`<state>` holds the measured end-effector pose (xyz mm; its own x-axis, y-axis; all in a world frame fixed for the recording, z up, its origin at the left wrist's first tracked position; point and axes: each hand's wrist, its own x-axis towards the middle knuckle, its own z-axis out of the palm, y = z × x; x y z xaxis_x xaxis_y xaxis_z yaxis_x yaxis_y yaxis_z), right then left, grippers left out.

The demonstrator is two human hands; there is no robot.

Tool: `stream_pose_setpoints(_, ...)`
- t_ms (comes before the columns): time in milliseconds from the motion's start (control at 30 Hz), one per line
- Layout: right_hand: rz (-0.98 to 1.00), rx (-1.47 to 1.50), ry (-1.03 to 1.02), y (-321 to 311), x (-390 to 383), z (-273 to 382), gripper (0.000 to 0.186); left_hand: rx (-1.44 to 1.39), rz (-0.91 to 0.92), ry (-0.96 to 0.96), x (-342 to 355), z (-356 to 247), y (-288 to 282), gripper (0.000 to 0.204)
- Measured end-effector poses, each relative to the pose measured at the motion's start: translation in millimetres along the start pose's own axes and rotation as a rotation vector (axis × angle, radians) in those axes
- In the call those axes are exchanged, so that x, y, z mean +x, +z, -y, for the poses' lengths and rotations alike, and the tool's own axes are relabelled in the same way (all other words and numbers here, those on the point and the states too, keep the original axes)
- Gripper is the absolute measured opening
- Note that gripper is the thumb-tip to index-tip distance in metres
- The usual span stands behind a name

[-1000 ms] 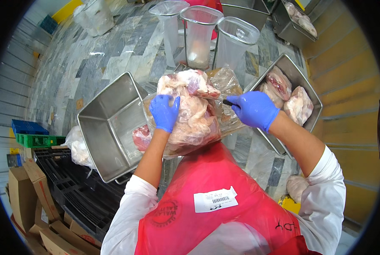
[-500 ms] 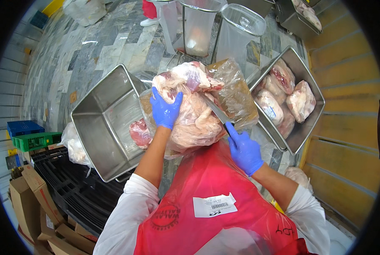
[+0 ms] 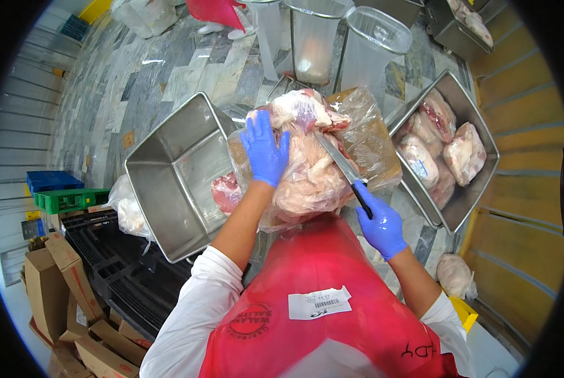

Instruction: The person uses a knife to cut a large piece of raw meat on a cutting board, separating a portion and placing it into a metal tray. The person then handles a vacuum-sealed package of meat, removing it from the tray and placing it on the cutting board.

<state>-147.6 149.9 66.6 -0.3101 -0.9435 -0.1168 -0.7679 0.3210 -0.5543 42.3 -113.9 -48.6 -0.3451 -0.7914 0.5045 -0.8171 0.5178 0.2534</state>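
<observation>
Most of the lettering's on the red apron (image 3: 332, 264): a white barcode sticker (image 3: 320, 303) below and left of the right hand (image 3: 381, 223), fine print too tiny to make out. Farther left, below the left hand (image 3: 265, 148), there's a dark round stamp (image 3: 250, 321) with lettering. Black handwritten characters (image 3: 419, 351) sit below the right hand. Cardboard boxes (image 3: 46, 290) way down-left of the left hand have red print, too blurry to read.
</observation>
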Motion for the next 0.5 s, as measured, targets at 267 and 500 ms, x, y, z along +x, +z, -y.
stream_pose_setpoints(267, 0.009, -0.196, 0.047, -58, -14, -4, 0.062, -0.213, 0.367, -0.339, 33, -21, 2, 0.041)
stream_pose_setpoints(500, -0.113, -0.119, 0.011, -73, -33, -25, 0.056, -0.360, 0.498, -0.430, -40, -12, -37, 0.031)
